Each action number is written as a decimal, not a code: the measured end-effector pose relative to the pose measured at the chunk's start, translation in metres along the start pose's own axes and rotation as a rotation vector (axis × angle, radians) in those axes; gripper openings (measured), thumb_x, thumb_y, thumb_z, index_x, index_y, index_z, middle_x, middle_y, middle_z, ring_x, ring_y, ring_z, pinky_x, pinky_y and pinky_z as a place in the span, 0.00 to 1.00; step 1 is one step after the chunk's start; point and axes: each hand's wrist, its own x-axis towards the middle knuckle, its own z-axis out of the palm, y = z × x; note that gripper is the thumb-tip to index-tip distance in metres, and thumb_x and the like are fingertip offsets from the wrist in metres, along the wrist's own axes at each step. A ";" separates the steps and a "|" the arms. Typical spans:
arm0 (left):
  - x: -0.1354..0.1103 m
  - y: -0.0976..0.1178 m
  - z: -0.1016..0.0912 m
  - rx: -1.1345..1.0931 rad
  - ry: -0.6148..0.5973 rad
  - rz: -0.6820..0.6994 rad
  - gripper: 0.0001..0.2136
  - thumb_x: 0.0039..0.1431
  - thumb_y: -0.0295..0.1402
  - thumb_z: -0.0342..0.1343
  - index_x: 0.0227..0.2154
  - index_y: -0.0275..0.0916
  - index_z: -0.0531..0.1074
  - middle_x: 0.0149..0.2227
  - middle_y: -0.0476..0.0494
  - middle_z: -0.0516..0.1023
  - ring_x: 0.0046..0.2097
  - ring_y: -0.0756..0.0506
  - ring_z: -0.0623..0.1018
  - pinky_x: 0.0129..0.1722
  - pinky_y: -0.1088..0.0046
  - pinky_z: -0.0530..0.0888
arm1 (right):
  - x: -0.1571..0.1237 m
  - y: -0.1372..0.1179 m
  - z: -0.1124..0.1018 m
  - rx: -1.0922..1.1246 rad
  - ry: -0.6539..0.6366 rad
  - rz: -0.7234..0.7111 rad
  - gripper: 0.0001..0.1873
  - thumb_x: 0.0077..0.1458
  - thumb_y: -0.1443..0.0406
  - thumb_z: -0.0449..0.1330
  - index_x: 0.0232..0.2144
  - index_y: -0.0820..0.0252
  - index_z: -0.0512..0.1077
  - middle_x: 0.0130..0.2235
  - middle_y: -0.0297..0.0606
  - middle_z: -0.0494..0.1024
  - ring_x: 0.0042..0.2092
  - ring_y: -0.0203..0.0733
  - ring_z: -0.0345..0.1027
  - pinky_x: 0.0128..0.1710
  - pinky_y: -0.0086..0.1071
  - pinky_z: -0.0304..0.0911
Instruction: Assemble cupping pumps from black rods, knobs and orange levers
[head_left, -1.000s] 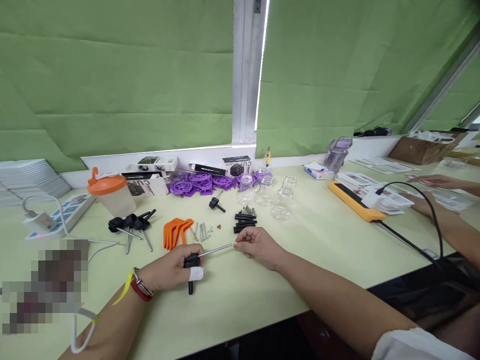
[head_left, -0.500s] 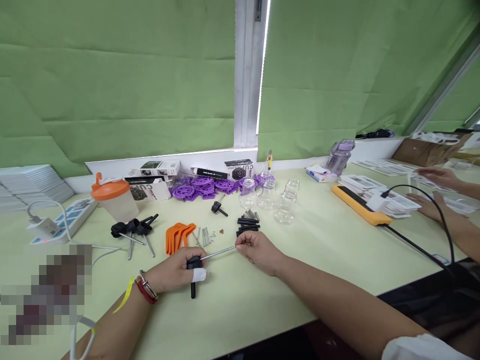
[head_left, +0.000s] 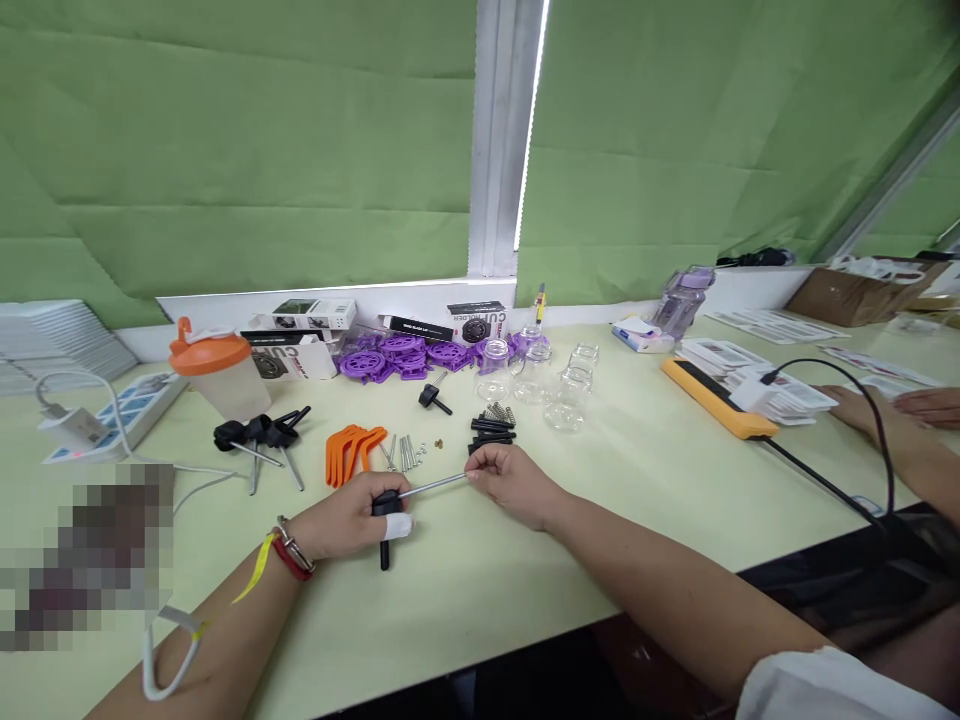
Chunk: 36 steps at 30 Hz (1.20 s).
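- Gripping black handle (head_left: 385, 508) of T-handle tool w/ L hand (head_left: 337, 522); fingers (head_left: 395, 524) curled shut round it, one taped white at the tip.
- Pinching far end of the tool's metal rod (head_left: 435, 487) w/ R hand (head_left: 514, 487); thumb + forefinger closed on the tip. Anything small between them: cannot tell.
- Long axis of rod: L to R, angled slightly away. Handle end at L hand, tip at R hand, so equally near both.
- Lying low over worktop (head_left: 637, 480), near front edge; handle's lower end at or on the surface, contact unclear.
- Just beyond R hand: black pieces (head_left: 491, 436), springs (head_left: 499, 412).
- Just beyond L hand: orange parts (head_left: 352, 452), screws (head_left: 406, 455).
- Further back: clear jars (head_left: 556, 388), purple discs (head_left: 397, 358), boxes (head_left: 304, 318) by the sill; orange-lid shaker (head_left: 214, 372) + more black tools (head_left: 259, 438) to the L.
- Far R, well apart: co-worker's hands (head_left: 862, 408), yellow device (head_left: 716, 398), black cable (head_left: 825, 485).
- Behind: green blinds (head_left: 225, 150).
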 end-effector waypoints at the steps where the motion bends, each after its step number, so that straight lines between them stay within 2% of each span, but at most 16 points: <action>1: 0.000 -0.001 0.000 0.003 0.001 0.004 0.11 0.53 0.40 0.55 0.31 0.36 0.68 0.27 0.52 0.62 0.29 0.51 0.62 0.29 0.77 0.62 | 0.000 0.000 0.000 -0.002 -0.001 0.000 0.08 0.48 0.62 0.61 0.29 0.61 0.70 0.24 0.29 0.64 0.24 0.29 0.50 0.23 0.26 0.48; 8: 0.000 -0.001 0.002 0.004 0.011 0.009 0.11 0.53 0.40 0.56 0.30 0.36 0.68 0.27 0.52 0.62 0.29 0.51 0.62 0.29 0.77 0.62 | -0.002 -0.001 -0.001 -0.022 -0.010 0.020 0.08 0.47 0.62 0.62 0.29 0.62 0.70 0.24 0.29 0.66 0.25 0.31 0.53 0.25 0.27 0.49; 17: -0.001 0.002 0.003 0.069 0.042 0.020 0.12 0.53 0.41 0.55 0.32 0.37 0.69 0.29 0.50 0.66 0.30 0.50 0.64 0.30 0.76 0.64 | -0.006 -0.006 -0.002 -0.068 0.008 0.074 0.08 0.48 0.61 0.61 0.27 0.61 0.70 0.20 0.28 0.62 0.24 0.31 0.51 0.26 0.28 0.50; 28: -0.001 0.006 0.003 0.105 0.049 0.021 0.11 0.53 0.41 0.54 0.32 0.37 0.69 0.29 0.49 0.67 0.30 0.50 0.66 0.31 0.76 0.65 | -0.005 -0.004 -0.002 -0.151 -0.017 0.039 0.08 0.49 0.61 0.60 0.27 0.61 0.69 0.23 0.29 0.62 0.25 0.32 0.51 0.25 0.27 0.48; 36: -0.001 0.006 0.004 0.125 0.055 0.010 0.11 0.54 0.41 0.54 0.32 0.36 0.70 0.30 0.49 0.68 0.31 0.49 0.67 0.31 0.75 0.66 | -0.005 -0.006 0.001 -0.208 0.026 0.040 0.07 0.49 0.62 0.58 0.25 0.60 0.67 0.23 0.30 0.61 0.26 0.33 0.51 0.25 0.28 0.50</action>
